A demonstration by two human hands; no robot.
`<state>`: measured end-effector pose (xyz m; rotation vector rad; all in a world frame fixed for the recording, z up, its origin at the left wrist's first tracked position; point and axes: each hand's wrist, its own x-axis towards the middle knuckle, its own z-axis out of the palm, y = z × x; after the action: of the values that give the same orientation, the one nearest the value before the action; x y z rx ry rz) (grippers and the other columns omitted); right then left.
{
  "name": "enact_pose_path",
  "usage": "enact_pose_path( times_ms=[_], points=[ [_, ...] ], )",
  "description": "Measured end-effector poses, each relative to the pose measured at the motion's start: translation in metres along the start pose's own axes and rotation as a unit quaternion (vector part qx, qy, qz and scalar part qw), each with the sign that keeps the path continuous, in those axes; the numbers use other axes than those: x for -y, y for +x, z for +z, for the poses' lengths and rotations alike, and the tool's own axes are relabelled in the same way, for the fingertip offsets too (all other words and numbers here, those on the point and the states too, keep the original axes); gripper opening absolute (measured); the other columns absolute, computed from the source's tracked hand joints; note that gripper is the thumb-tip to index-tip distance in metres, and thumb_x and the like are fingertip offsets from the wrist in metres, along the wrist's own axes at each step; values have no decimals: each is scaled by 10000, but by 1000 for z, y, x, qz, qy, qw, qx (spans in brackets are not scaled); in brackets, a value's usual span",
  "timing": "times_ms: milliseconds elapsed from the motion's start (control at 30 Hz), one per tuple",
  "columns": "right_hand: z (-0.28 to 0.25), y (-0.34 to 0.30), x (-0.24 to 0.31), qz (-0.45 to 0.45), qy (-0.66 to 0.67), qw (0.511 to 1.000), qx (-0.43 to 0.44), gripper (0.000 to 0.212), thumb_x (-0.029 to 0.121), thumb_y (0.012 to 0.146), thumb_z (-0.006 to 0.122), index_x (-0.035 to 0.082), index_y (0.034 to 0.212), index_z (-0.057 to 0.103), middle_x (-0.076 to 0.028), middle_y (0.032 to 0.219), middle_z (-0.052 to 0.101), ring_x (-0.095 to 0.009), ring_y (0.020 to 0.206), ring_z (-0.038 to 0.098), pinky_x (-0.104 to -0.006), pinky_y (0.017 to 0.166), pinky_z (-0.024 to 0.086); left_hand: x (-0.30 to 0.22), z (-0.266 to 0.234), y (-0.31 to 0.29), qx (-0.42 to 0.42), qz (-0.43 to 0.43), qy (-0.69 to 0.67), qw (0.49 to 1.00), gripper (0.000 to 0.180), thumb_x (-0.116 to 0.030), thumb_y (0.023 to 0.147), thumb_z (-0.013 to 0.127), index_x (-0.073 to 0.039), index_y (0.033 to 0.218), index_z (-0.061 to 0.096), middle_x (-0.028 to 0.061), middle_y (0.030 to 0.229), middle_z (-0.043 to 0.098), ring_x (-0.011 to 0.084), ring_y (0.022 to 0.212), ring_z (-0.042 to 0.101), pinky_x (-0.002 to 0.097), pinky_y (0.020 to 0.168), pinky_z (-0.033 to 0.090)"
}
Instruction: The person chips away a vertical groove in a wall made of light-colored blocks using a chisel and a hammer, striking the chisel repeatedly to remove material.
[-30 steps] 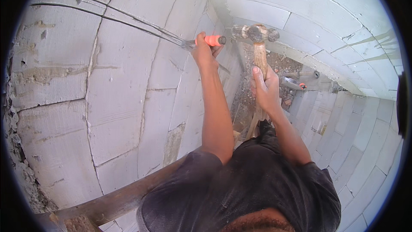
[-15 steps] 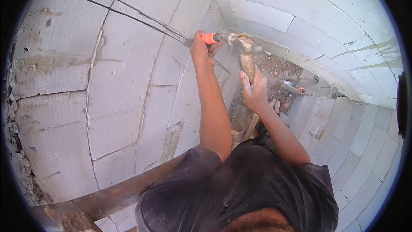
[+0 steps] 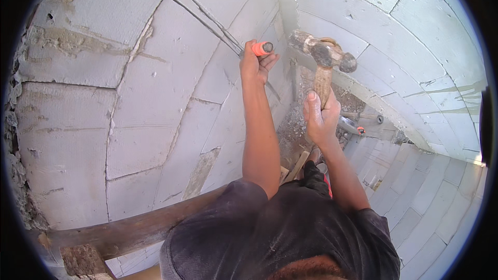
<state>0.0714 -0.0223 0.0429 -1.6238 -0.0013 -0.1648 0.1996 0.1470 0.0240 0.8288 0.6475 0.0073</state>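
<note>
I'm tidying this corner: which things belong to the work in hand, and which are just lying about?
In use:
- hammer, in the right grip
- orange-handled tool, in the left grip
- pale block wall beside it

Apparently lying about:
- silvery object with an orange end
- wood strip
- rubble

The floor [image 3: 288, 134], dusty and brown, showed as a narrow strip from two to about four o'clock of the view's centre. Loose grey rubble [image 3: 300, 113] lay scattered over it. Toward three o'clock lay a grey tool [image 3: 348, 124] with an orange end, just beside a pale rod [image 3: 364, 116]; toward half past four were strips of wood [image 3: 297, 166], partly hidden.
</note>
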Motion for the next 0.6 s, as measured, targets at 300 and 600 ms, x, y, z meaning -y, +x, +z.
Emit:
enact_pose_path(
  times_ms=[300,600],
  points=[
    [-1,11,20,-31,-79,996,13,391,309,959,600,-71,1048,564,-257,681,599,-456,639,591,-481,601,448,-1,-5,6,-16,6,-2,1000,343,-343,889,589,-3,930,590,130,717,615,235,584,607,472,804,601],
    [-6,17,15,-23,-91,995,17,376,322,971,572,-51,1017,572,-214,692,604,-425,632,596,-463,628,458,6,-1,10,-17,-22,-7,1000,282,-323,858,647,-50,905,592,96,778,604,218,693,598,482,952,536]
  ],
)
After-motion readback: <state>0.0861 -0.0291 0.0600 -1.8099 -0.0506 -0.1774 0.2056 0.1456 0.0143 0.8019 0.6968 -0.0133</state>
